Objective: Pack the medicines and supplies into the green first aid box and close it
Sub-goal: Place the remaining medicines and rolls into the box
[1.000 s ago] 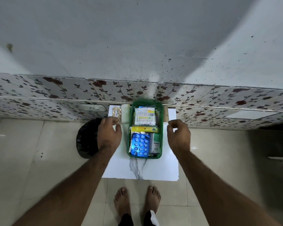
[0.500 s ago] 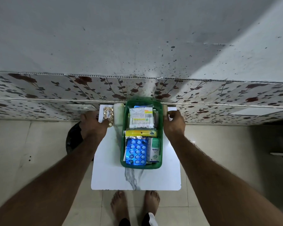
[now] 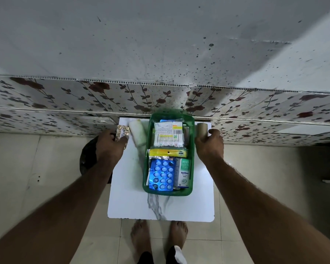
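The green first aid box [image 3: 192,149] stands open on a small white marble-patterned table [image 3: 160,208]. Inside lie a cotton swab pack [image 3: 168,137], a yellow strip [image 3: 167,152], a blue tablet blister [image 3: 162,175] and a white-green medicine carton [image 3: 183,173]. My left hand [image 3: 111,144] grips an orange tablet strip [image 3: 122,131] left of the box. A white bandage roll [image 3: 138,134] lies between that strip and the box. My right hand [image 3: 210,144] holds a beige roll [image 3: 202,129] at the box's right side.
A floral-tiled ledge and a speckled wall [image 3: 160,96] rise just behind the table. A black bag [image 3: 88,157] sits on the floor to the left, under my left arm. My bare feet [image 3: 158,239] stand at the table's front edge on beige tiles.
Both hands reached farther toward the table's back. My left hand closed on the orange tablet strip and my right hand closed on the beige roll.
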